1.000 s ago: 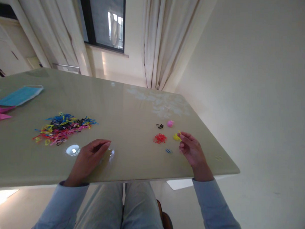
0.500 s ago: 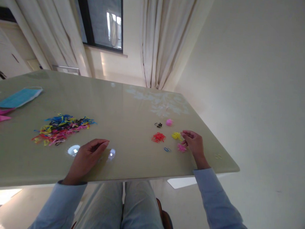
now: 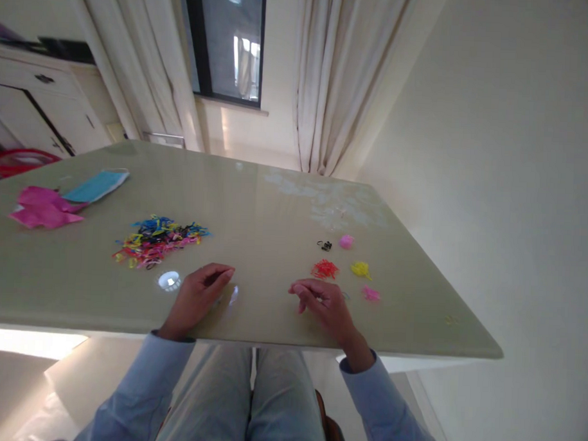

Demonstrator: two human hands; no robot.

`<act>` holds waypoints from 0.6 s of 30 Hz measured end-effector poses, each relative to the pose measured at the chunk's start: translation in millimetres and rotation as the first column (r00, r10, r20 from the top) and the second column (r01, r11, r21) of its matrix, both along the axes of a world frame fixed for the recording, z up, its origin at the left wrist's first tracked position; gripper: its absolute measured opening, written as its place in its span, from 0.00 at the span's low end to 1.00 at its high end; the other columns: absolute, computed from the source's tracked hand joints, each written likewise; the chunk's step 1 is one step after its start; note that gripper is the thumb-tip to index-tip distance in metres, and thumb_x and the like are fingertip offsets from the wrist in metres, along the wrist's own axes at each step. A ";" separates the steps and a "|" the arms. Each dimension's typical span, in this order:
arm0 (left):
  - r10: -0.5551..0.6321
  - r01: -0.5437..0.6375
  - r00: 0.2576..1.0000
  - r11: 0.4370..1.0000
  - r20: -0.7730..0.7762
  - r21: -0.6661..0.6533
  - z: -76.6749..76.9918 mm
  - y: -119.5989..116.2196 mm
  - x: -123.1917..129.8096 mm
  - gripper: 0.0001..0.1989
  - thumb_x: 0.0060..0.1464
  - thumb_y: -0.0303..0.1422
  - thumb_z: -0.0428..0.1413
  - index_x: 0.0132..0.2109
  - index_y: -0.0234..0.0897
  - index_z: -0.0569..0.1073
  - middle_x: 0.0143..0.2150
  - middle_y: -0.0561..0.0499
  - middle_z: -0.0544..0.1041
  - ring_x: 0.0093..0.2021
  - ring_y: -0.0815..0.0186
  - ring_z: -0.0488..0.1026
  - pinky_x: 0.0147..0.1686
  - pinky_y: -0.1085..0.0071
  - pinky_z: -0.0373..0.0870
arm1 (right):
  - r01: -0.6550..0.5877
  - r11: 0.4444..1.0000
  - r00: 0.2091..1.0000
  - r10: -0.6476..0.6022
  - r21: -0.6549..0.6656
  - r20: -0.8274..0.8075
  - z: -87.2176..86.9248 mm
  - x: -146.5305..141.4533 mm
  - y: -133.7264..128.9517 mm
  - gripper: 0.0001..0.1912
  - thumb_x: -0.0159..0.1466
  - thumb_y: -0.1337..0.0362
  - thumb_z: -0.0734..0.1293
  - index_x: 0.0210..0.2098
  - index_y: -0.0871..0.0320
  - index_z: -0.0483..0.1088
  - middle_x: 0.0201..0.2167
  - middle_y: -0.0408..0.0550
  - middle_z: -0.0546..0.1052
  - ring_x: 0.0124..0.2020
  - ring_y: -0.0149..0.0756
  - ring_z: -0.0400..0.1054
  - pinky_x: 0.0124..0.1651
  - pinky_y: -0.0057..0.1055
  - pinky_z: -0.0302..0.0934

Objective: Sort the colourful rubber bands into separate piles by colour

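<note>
A mixed pile of small coloured rubber bands [image 3: 161, 241] lies on the left of the table. My left hand [image 3: 199, 297] rests just right of it, thumb and fingers pressed together; what they hold, if anything, is hidden. My right hand [image 3: 324, 305] is over the table near its front edge, fingers loosely curled with the tips apart and nothing visible between them. Just beyond it sits a red pile [image 3: 324, 268]. Around that are a yellow pile [image 3: 360, 269], a deep pink pile [image 3: 371, 293], a light pink pile [image 3: 346, 241] and a few black bands [image 3: 326, 245]. A blue band is partly hidden by my right hand.
On the far left lie a blue face mask [image 3: 96, 186] and a crumpled pink sheet [image 3: 48, 207]. The glossy table [image 3: 256, 213] reflects light near my left hand. A few pale bands [image 3: 452, 320] lie by the right corner. A wall stands to the right.
My right hand has left the yellow pile and moved left, to the near side of the red pile. My left hand keeps its pinch. The view has turned a little left.
</note>
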State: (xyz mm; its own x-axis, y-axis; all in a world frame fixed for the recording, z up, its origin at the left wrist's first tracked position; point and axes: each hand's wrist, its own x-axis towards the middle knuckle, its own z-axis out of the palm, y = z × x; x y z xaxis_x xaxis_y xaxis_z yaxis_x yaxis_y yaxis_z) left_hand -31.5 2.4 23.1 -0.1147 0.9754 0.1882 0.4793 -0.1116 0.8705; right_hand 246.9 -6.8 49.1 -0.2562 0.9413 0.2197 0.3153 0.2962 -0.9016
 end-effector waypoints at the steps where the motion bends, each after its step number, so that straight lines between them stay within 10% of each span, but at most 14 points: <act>1: -0.002 0.002 1.000 1.000 0.005 0.002 0.6 0.0 0.8 0.19 0.53 0.49 0.54 0.37 0.37 0.79 0.35 0.48 0.81 0.36 0.62 0.76 0.38 0.69 0.72 | -0.055 0.998 0.998 0.055 -0.001 0.023 -3.2 -6.4 1.1 0.15 0.66 0.54 0.64 0.33 0.55 0.78 0.24 0.44 0.78 0.22 0.32 0.71 0.30 0.27 0.62; 13: -0.019 0.016 0.997 0.999 0.076 0.044 -2.6 3.5 2.0 0.15 0.56 0.43 0.53 0.36 0.36 0.78 0.32 0.49 0.80 0.32 0.65 0.74 0.33 0.71 0.69 | -0.138 0.989 0.966 0.122 0.053 0.228 -22.0 -17.1 9.3 0.20 0.69 0.53 0.59 0.25 0.55 0.70 0.20 0.43 0.73 0.24 0.34 0.67 0.30 0.29 0.56; 18: 0.099 -0.098 0.987 0.995 -0.128 0.019 3.9 18.4 -20.9 0.16 0.57 0.39 0.51 0.37 0.34 0.79 0.31 0.48 0.80 0.30 0.65 0.73 0.31 0.72 0.68 | -0.137 0.989 0.967 0.121 0.054 0.224 -23.4 -16.7 9.1 0.20 0.69 0.53 0.59 0.26 0.56 0.69 0.21 0.43 0.72 0.25 0.34 0.67 0.31 0.28 0.57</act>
